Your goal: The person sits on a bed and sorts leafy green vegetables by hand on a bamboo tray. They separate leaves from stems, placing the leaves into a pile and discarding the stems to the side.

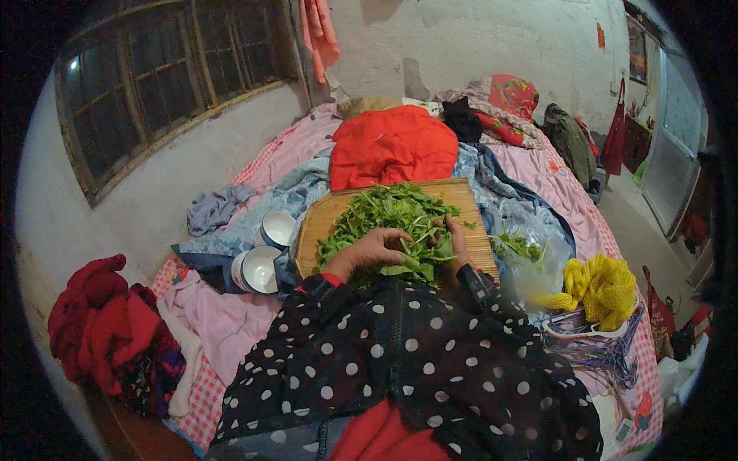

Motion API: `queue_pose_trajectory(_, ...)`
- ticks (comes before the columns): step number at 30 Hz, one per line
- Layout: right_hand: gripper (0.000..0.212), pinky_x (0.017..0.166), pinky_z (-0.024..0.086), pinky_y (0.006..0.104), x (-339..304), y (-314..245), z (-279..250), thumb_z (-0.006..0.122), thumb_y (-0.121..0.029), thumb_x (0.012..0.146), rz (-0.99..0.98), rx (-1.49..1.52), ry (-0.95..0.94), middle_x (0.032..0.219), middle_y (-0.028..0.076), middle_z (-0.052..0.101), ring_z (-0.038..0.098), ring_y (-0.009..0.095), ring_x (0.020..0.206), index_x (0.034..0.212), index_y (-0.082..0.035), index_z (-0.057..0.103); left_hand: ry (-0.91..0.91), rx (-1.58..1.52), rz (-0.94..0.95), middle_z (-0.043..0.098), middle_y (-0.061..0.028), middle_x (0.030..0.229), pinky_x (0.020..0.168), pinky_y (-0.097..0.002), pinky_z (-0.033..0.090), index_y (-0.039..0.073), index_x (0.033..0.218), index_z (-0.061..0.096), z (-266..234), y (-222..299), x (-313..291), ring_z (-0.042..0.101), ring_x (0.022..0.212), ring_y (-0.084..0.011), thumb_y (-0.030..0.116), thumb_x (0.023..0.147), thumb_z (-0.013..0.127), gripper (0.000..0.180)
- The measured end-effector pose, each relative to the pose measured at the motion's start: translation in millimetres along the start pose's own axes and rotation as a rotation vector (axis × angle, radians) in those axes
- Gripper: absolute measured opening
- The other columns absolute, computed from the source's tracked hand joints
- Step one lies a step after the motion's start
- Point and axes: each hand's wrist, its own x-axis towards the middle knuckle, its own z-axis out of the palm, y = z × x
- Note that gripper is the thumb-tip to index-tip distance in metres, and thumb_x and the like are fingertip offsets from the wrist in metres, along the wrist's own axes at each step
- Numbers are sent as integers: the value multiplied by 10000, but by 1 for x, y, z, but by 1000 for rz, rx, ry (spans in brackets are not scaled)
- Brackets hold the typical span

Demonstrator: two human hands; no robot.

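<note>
A heap of leafy greens [384, 207] with thin stems covers much of a wooden board [470, 201] in front of me. My left hand [373, 250] is at the near side of the heap, its fingers bent round some stems and leaves. Facing it from the right, my right hand [457, 240] pinches part of the same small bunch between thumb and fingers. The bunch hangs low over the board's near edge, between both hands. Leaves partly cover the fingertips.
White enamel bowls [277, 228] stand left of the board. On the right are a clear plastic bag [547, 257] with greens, a yellow mesh bag [607, 284] and a bundle of hangers [600, 349]. Red cloth [392, 146] lies behind; dark red clothes [108, 323] pile up left.
</note>
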Motion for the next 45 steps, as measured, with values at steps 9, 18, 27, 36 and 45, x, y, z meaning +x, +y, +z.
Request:
queue_pose_trajectory(9,277,440,395,233,-11,-3,16,481,-354,909,-78,12,54,567,-36,438,403,101,431,718,-155,470,565,-325,151,602,0,795,667,-229,459,58,962,614,-16,-23,12,556,707,-88,32,777,629,188)
queue_pose_trajectory(18,347,482,413,214,-19,-9,26,586,-337,821,-162,-453,-28,765,6,533,483,84,587,1055,-90,514,548,-316,134,615,-36,842,670,-255,479,35,1004,581,-8,-19,28,582,729,-119,92,782,666,244)
queue_pose_trajectory(27,436,609,455,252,-31,-14,51,610,-209,806,-145,-569,-203,907,9,592,538,99,715,1207,-68,513,417,-317,143,622,-38,867,692,-251,473,26,1003,578,4,-8,32,580,757,-113,87,776,672,252)
queue_pose_trajectory(36,441,569,426,237,-34,-11,50,603,-277,815,-110,-597,-169,866,-5,584,538,89,684,1202,-96,494,435,-204,78,603,-15,841,680,-232,453,41,981,580,5,-14,31,553,742,-90,121,778,680,240)
queue_pose_trajectory(45,258,613,425,244,-22,-4,37,592,-308,846,-90,-531,-30,858,-22,566,529,87,736,1019,-121,553,399,-197,47,609,-16,837,679,-248,464,24,1014,583,8,-13,26,564,747,-99,127,783,669,268)
